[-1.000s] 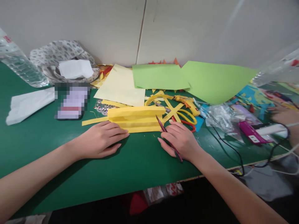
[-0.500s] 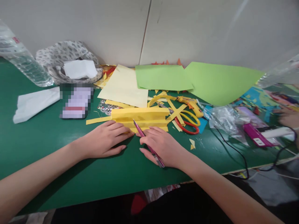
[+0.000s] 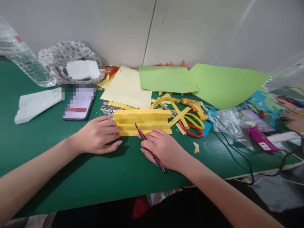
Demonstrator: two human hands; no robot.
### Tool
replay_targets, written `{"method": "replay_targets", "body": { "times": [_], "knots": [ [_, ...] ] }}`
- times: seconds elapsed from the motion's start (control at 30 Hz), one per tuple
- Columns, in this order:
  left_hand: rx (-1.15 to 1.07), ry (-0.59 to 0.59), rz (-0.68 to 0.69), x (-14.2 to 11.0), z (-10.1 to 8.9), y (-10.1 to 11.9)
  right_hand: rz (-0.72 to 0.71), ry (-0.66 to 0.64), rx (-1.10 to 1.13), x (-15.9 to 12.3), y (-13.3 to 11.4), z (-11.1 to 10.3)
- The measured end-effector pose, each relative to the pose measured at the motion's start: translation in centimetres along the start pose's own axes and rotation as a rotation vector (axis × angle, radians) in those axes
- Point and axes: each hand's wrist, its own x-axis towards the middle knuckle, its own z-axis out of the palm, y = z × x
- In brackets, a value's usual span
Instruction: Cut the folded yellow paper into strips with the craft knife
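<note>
A sheet of yellow paper [image 3: 142, 118] with lengthwise folds lies in front of me on the green table. My left hand [image 3: 98, 135] rests at its left edge, fingers loosely bent and thumb held apart; what lies under the fingers is hidden. My right hand [image 3: 163, 147] grips a dark pink pen [image 3: 141, 133], its tip pointing up and left over the paper. The fingertips of that hand rest on the lower right part of the sheet. Just right of the paper are crossed yellow paper strips [image 3: 181, 114] and scissors [image 3: 193, 135] with red and yellow handles.
Behind the paper are a cream sheet [image 3: 128, 85], green sheets [image 3: 220, 82] and a yellow glue gun [image 3: 197, 107]. A phone [image 3: 79, 106], tissue [image 3: 35, 106], cloth pouch [image 3: 64, 53] and plastic bottle [image 3: 28, 60] are at left. At right, another person's hand [image 3: 293, 118] shows near a magenta device [image 3: 262, 139].
My left hand has moved left from the paper's lower edge to its left edge, covering the yellow strip that stuck out there. My right hand stays nearly in place with the pen.
</note>
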Motion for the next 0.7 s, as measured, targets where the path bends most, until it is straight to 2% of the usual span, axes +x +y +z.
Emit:
{"method": "replay_targets", "body": {
  "times": [0.1,0.2,0.33,0.5,0.7],
  "knots": [
    [-0.004,-0.007,0.000,-0.5,0.1,-0.1,0.004,0.016,0.019,-0.1,0.1,0.2],
    [-0.025,-0.030,-0.055,-0.8,0.2,0.0,0.010,0.051,0.041,-0.3,0.1,0.2],
    [-0.050,0.007,-0.104,-0.6,0.2,0.2,0.026,0.119,0.079,-1.0,0.2,-0.1],
    [-0.067,0.020,-0.142,-0.6,0.2,0.3,0.131,0.262,0.050,-2.8,0.9,-0.3],
    [-0.097,0.017,-0.179,-1.0,0.4,0.2,0.224,0.342,-0.018,-5.4,2.0,-0.4]
  ]
}}
